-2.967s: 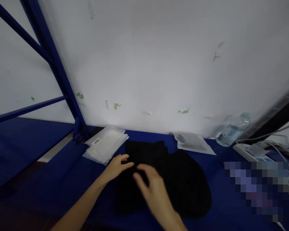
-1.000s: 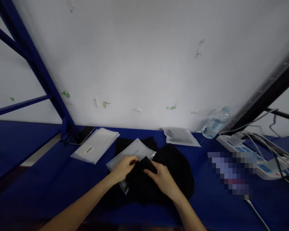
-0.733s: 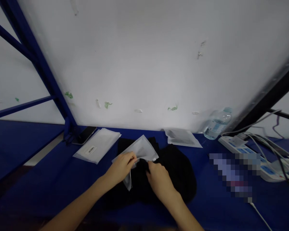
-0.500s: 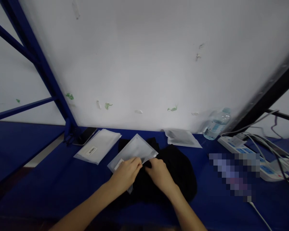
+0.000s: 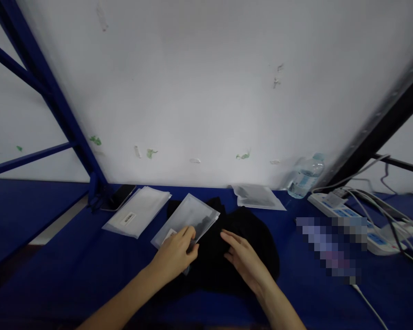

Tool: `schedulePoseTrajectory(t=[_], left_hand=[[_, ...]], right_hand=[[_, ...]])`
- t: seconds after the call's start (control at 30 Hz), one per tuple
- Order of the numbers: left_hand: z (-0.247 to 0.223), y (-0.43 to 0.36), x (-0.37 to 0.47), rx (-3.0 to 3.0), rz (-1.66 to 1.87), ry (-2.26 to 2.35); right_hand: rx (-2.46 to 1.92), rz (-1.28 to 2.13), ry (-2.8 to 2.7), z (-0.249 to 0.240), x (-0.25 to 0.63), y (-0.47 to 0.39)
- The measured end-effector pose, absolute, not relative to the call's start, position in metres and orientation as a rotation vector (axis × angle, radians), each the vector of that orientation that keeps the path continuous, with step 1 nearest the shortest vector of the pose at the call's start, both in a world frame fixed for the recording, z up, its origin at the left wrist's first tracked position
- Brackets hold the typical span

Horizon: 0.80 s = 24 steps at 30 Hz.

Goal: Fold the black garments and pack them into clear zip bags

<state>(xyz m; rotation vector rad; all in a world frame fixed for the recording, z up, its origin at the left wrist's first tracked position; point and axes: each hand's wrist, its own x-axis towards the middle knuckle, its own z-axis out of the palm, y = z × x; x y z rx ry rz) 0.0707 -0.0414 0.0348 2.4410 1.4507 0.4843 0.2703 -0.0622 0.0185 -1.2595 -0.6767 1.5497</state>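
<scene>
A frosted plastic zip bag lies tilted over black cloth, and something dark shows through near its right edge. My left hand has its fingers curled on the bag's lower side, covering part of a white label there. My right hand is off the bag, its fingers loosely apart over the rounded heap of black cloth. Left of them rests a stack of frosted bags with a barcode label. Another frosted bag with dark contents lies by the wall.
A phone lies at the back left beside a blue frame post. On the right stand a water bottle and a power strip with several cables. A pixelated object sits in front. The blue table meets a white wall.
My right hand has let go of the bag's edge and moved right, fingers loosening. The left hand stays at the bag, thumb now lower and more apart. The view has shifted slightly.
</scene>
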Motion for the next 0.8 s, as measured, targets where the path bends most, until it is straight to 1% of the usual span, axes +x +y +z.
schedulePoseTrajectory(t=[0.17,0.3,0.43,0.5,0.67,0.8], left_hand=[[0.030,-0.053,0.071,2.402,0.502,1.437],[0.032,-0.052,0.071,2.456,0.581,1.347],[0.036,-0.048,0.064,2.486,0.772,1.239],[0.037,-0.048,0.063,2.488,0.807,1.186],[0.030,-0.047,0.069,2.521,0.733,1.124],[0.022,-0.046,0.065,2.544,0.695,1.123]], right_hand=[[-1.321,1.543,-0.853,0.015,0.268,-0.088],[-1.410,1.481,-1.024,0.015,0.247,-0.083],[-1.304,1.487,-0.953,0.015,0.235,-0.066],[-1.245,1.500,-0.908,0.014,0.230,-0.058],[-1.043,1.505,-0.901,0.007,0.212,-0.042],[-0.994,1.660,-1.063,0.007,0.230,-0.043]])
